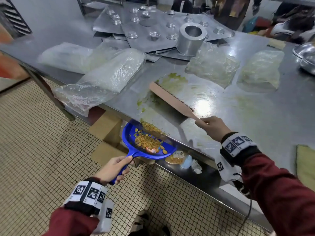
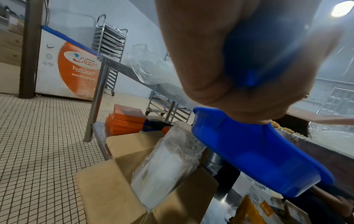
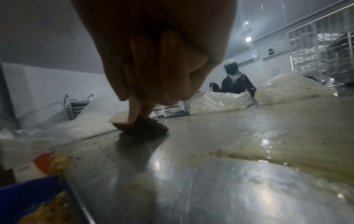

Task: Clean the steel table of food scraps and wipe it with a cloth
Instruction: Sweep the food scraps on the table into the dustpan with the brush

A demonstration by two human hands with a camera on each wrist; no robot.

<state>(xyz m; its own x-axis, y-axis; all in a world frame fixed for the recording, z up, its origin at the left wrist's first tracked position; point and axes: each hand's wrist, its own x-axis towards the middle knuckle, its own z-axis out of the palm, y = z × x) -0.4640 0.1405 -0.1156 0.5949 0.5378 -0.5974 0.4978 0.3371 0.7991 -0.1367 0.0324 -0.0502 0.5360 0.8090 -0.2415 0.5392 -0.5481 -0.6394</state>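
My left hand (image 1: 113, 167) grips the handle of a blue dustpan (image 1: 146, 142), held just under the front edge of the steel table (image 1: 255, 106). Yellow-orange food scraps (image 1: 147, 141) lie in the pan, and a small pile of scraps (image 1: 150, 127) sits on the table edge above it. My right hand (image 1: 214, 126) grips the handle of a pale wooden brush (image 1: 170, 99), whose bristles rest on the table beside a green smear (image 1: 172, 81). In the right wrist view the brush (image 3: 132, 119) stands on the wet steel (image 3: 210, 174). The dustpan's underside (image 2: 258, 151) fills the left wrist view.
Clear plastic bags (image 1: 102, 79) (image 1: 213, 65) (image 1: 260, 68) lie around the smear. Metal trays with small moulds (image 1: 153, 26) and a steel cylinder (image 1: 191, 38) stand at the back. A yellow cloth (image 1: 305, 160) lies at the right edge. Cardboard boxes (image 2: 134, 189) sit under the table.
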